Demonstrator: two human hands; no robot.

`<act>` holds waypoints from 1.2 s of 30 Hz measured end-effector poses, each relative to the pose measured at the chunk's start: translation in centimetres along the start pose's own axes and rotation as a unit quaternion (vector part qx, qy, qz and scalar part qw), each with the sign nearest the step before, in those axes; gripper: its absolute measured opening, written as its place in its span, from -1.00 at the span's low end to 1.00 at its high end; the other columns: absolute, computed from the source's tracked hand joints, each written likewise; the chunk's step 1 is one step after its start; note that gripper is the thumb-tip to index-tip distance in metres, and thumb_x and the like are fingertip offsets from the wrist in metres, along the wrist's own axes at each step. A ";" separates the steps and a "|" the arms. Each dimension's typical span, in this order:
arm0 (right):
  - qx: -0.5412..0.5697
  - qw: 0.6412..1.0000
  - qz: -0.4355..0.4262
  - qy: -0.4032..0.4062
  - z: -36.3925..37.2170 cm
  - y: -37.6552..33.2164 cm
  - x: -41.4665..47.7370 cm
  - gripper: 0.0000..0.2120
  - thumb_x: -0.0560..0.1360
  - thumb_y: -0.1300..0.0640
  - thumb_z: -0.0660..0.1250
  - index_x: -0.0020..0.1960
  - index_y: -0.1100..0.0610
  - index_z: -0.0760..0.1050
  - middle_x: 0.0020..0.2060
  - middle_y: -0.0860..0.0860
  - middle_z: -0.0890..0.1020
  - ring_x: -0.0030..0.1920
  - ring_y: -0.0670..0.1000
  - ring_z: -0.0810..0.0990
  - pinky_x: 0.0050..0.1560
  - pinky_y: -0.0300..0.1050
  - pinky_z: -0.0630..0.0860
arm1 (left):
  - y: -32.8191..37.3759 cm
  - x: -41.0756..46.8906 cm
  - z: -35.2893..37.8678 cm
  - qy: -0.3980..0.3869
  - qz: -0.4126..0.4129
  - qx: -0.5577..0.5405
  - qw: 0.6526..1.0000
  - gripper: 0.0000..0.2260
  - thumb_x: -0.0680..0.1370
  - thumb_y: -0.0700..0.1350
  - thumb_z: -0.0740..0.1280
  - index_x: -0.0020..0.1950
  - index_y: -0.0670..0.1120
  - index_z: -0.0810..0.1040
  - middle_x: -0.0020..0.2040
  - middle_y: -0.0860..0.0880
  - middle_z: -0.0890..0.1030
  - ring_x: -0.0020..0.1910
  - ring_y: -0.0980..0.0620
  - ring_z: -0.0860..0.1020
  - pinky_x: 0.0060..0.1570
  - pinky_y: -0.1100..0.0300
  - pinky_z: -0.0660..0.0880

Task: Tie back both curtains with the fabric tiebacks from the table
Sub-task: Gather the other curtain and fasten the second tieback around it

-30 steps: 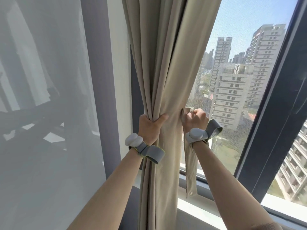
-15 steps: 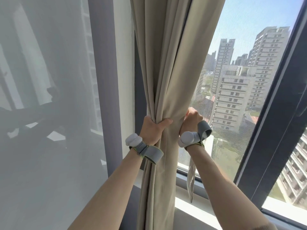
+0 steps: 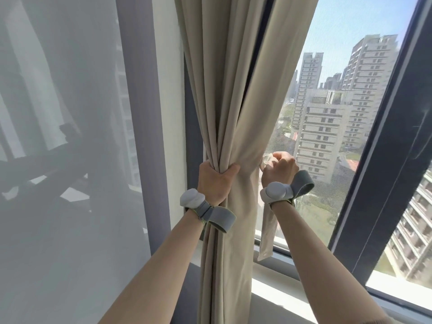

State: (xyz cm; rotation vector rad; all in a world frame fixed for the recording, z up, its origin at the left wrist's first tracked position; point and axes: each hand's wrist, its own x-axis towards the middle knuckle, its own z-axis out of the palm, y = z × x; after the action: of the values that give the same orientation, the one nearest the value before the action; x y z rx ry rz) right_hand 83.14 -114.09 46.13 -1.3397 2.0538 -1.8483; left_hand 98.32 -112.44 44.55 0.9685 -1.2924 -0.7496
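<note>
A beige curtain (image 3: 233,94) hangs in the middle of the window, bunched into a narrow bundle at waist height. My left hand (image 3: 215,181) is closed around that bundle from the left side. My right hand (image 3: 279,168) sits just to the right of the curtain, fist closed on a beige fabric tieback (image 3: 267,228). The tieback's loose end dangles down below my right wrist to about sill level. Where the strip runs behind the curtain is hidden. Both wrists wear grey bands.
A dark window frame (image 3: 383,160) slants down the right side. A white sill (image 3: 287,298) runs under the glass. A grey wall column (image 3: 145,113) and a sheer white curtain (image 3: 58,160) fill the left. Tall buildings show outside.
My right hand has shifted a little to the right, away from the curtain's edge, still holding the tieback. My left hand keeps its grip on the bundle. The view has tilted slightly.
</note>
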 end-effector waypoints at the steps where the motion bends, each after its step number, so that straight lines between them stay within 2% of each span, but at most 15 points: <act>1: 0.012 1.000 -0.013 0.016 -0.1 0.1 0.1 -0.77 0.45 0.28 0.29 0.08 0.23 0.60 0.02 0.19 0.67 -0.13 0.08 0.54 -0.13 -0.19 0.33 | 0.0 0.1 0.0 0.002 0.001 -0.001 1.000 -0.81 0.43 -0.10 0.49 -0.13 -0.23 0.66 -0.37 0.04 0.64 -0.44 0.15 0.59 -0.43 0.37 0.49; 4: 0.040 0.997 -0.047 0.051 -0.1 0.3 0.1 -0.87 0.43 0.23 0.36 -0.04 0.23 0.59 -0.15 0.16 0.67 -0.24 0.06 0.49 -0.26 -0.37 0.22 | 0.0 0.1 0.0 -0.004 0.014 -0.007 1.000 -0.76 0.43 -0.13 0.50 -0.16 -0.32 0.63 -0.31 -0.16 0.63 -0.39 0.02 0.57 -0.39 0.20 0.52; 6: 0.035 0.995 -0.071 0.054 0.3 0.5 0.3 -0.91 0.41 0.21 0.38 -0.09 0.18 0.58 -0.21 0.09 0.65 -0.29 0.01 0.48 -0.26 -0.48 0.25 | 0.1 0.2 0.0 -0.001 0.019 -0.014 1.000 -0.85 0.41 -0.13 0.52 -0.21 -0.21 0.67 -0.28 -0.19 0.68 -0.37 0.04 0.62 -0.35 0.18 0.57; 9: -0.010 0.995 -0.075 0.063 1.1 0.9 0.6 -0.88 0.41 0.29 0.35 -0.12 0.09 0.56 -0.23 0.01 0.64 -0.30 -0.02 0.53 -0.25 -0.21 0.28 | 0.0 0.3 -0.3 -0.004 0.010 -0.034 0.999 -0.88 0.40 -0.12 0.54 -0.15 -0.14 0.70 -0.22 -0.15 0.71 -0.30 0.05 0.68 -0.34 0.25 0.60; 11: -0.041 0.994 -0.058 0.086 1.4 1.1 0.6 -0.69 0.37 0.45 0.27 -0.09 0.07 0.56 -0.27 -0.02 0.61 -0.26 0.11 0.61 -0.19 -0.14 0.35 | -0.2 0.4 -0.4 -0.012 0.008 -0.041 0.999 -0.86 0.39 -0.11 0.54 -0.12 -0.15 0.71 -0.21 -0.11 0.72 -0.28 0.05 0.69 -0.34 0.31 0.59; 14: -0.050 0.993 -0.055 0.095 1.4 1.3 0.6 -0.63 0.34 0.46 0.19 -0.06 0.07 0.56 -0.29 -0.02 0.58 -0.24 0.14 0.59 -0.23 -0.08 0.47 | -0.2 0.4 -0.6 -0.021 0.009 -0.050 0.998 -0.86 0.37 -0.12 0.54 -0.13 -0.15 0.71 -0.24 -0.07 0.73 -0.28 0.05 0.70 -0.35 0.33 0.57; 17: -0.052 0.996 -0.064 0.033 1.5 1.4 0.5 -0.76 0.43 0.37 0.26 -0.02 0.12 0.57 -0.19 0.05 0.58 -0.22 0.09 0.51 -0.23 -0.17 0.38 | 0.0 0.6 -0.7 -0.034 -0.001 -0.061 0.998 -0.78 0.30 -0.05 0.54 -0.13 -0.14 0.71 -0.28 0.01 0.72 -0.28 0.09 0.70 -0.34 0.36 0.54; 20: -0.002 0.994 -0.094 -0.046 1.4 0.6 -0.2 -0.79 0.51 0.34 0.28 -0.10 0.03 0.49 -0.16 0.05 0.48 -0.17 0.03 0.40 -0.27 -0.24 0.29 | 0.0 0.8 -0.8 -0.053 -0.006 -0.074 0.996 -0.89 0.28 -0.02 0.55 -0.27 -0.01 0.72 -0.32 0.06 0.71 -0.31 0.12 0.69 -0.35 0.37 0.54; 22: -0.015 0.987 -0.141 -0.077 1.3 -0.1 -0.3 -0.60 0.48 0.37 0.27 -0.33 -0.05 0.27 -0.32 0.02 0.42 -0.26 0.02 0.34 -0.26 -0.15 0.28 | 0.0 1.0 -1.0 -0.071 -0.012 -0.090 0.993 -0.92 0.28 -0.04 0.56 -0.26 0.02 0.73 -0.26 0.04 0.74 -0.25 0.08 0.72 -0.31 0.35 0.57; 24: 0.037 0.979 -0.147 -0.133 1.2 -0.9 -0.3 -0.52 0.44 0.36 0.25 -0.43 -0.02 0.08 -0.50 -0.04 0.22 -0.38 -0.01 0.18 -0.35 -0.11 0.16 | 0.0 1.3 -1.1 -0.087 -0.022 -0.097 0.991 -0.85 0.28 -0.04 0.57 -0.19 -0.02 0.74 -0.20 -0.02 0.75 -0.18 0.01 0.73 -0.25 0.29 0.60; 27: 0.104 0.971 -0.144 -0.159 1.1 -1.3 -0.9 -0.70 0.42 0.14 0.16 -0.40 -0.11 0.15 -0.46 -0.14 0.27 -0.34 -0.05 0.25 -0.31 -0.05 0.30 | 0.0 1.6 -1.2 -0.098 -0.045 -0.091 0.990 -0.70 0.26 -0.02 0.57 -0.09 -0.12 0.72 -0.17 -0.07 0.75 -0.15 -0.03 0.73 -0.21 0.21 0.62; 30: 0.119 0.959 -0.194 -0.171 1.3 -0.8 -1.0 -0.69 0.34 0.14 0.14 -0.50 -0.11 0.15 -0.55 -0.20 0.25 -0.48 -0.21 0.16 -0.36 -0.21 0.23 | 0.0 1.6 -1.0 -0.096 -0.050 -0.054 0.993 -0.62 0.26 0.06 0.54 -0.03 -0.14 0.71 -0.17 -0.05 0.75 -0.17 0.00 0.72 -0.21 0.19 0.63; 32: 0.110 0.963 -0.171 -0.177 1.1 -0.8 -0.7 -0.80 0.32 -0.02 0.12 -0.41 -0.12 0.12 -0.46 -0.21 0.24 -0.43 -0.15 0.14 -0.33 -0.15 0.21 | 0.2 1.5 -0.8 -0.077 -0.042 -0.013 0.996 -0.64 0.28 0.11 0.52 -0.07 -0.10 0.71 -0.20 -0.05 0.74 -0.21 0.00 0.72 -0.22 0.13 0.66; 34: 0.099 0.962 -0.162 -0.197 0.9 -0.4 0.2 -0.69 0.37 0.03 0.17 -0.42 -0.06 0.05 -0.51 -0.18 0.17 -0.37 -0.06 0.07 -0.35 -0.07 0.14 | 0.2 1.3 -0.7 -0.057 -0.027 0.005 0.998 -0.70 0.31 0.10 0.51 -0.12 -0.09 0.72 -0.24 -0.04 0.74 -0.25 0.02 0.71 -0.29 0.17 0.65; 36: 0.027 0.963 -0.171 -0.207 0.5 0.0 0.7 -0.63 0.39 0.14 0.23 -0.42 -0.01 0.05 -0.49 -0.13 0.20 -0.36 -0.07 0.08 -0.34 -0.11 0.13 | 0.0 1.2 -0.4 -0.044 -0.015 0.002 0.999 -0.77 0.36 0.05 0.51 -0.12 -0.09 0.72 -0.29 0.03 0.72 -0.31 0.12 0.68 -0.39 0.32 0.55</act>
State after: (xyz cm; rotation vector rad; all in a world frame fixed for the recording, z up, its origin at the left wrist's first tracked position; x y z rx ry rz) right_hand 82.99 -114.96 46.33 -1.9648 1.6295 -1.5332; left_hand 98.90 -113.41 45.05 0.9694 -1.3589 -0.8200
